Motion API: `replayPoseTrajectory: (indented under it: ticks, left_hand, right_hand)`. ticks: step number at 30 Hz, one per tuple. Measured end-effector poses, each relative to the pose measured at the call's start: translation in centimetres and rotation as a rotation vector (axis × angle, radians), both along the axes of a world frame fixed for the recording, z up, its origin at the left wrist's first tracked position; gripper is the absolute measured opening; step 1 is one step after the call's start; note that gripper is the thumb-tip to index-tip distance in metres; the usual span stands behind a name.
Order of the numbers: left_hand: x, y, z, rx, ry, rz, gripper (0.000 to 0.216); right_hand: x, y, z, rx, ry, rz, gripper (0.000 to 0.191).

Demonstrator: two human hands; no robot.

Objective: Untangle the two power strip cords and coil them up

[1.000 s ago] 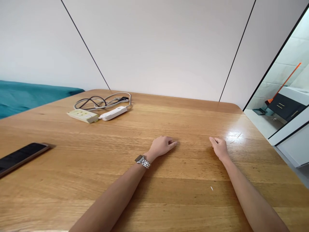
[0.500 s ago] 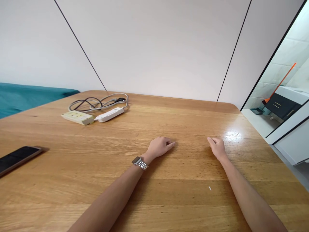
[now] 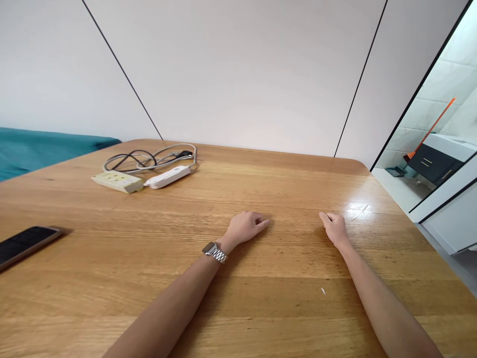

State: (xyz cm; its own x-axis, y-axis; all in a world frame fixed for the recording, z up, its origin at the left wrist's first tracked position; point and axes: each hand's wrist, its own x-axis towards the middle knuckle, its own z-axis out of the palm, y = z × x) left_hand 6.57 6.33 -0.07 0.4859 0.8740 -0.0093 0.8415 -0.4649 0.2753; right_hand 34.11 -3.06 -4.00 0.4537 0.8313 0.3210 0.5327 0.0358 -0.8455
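Note:
Both hands rest on the wooden table (image 3: 223,298). My left hand (image 3: 246,226) lies palm down, its fingers curled under and the thumb pointing right; nothing shows in it. A watch with a metal band (image 3: 215,251) circles that wrist. Across a gap of bare wood, my right hand (image 3: 334,227) is closed in a loose fist with the thumb on top, and I see no object in it. Nearest to the right forearm is a small white mark or scrap (image 3: 323,291) on the wood.
At the back left lie a cream power strip (image 3: 118,181) and a white one (image 3: 167,177), with looped cables (image 3: 139,160) behind them. A phone (image 3: 26,243) lies at the left edge. A white panelled wall (image 3: 242,74) stands behind the table; teal fabric (image 3: 48,149) is beyond its left side.

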Motion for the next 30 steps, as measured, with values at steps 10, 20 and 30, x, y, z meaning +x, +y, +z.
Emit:
replayPoseTrajectory:
  ticks: [10,20,30]
  left_hand:
    - [-0.05,-0.12,0.23,-0.004,0.004,0.003,0.042]
    - [0.01,-0.19,0.42,-0.002,0.008,-0.004,0.042]
    - [0.11,-0.25,0.44,-0.007,0.012,0.000,0.042]
  right_hand:
    - [0.05,0.07,-0.17,0.002,0.000,-0.001,0.045]
    - [-0.02,0.07,-0.01,-0.005,0.005,-0.008,0.045]
    - [-0.16,-0.07,0.24,-0.002,0.004,0.000,0.044]
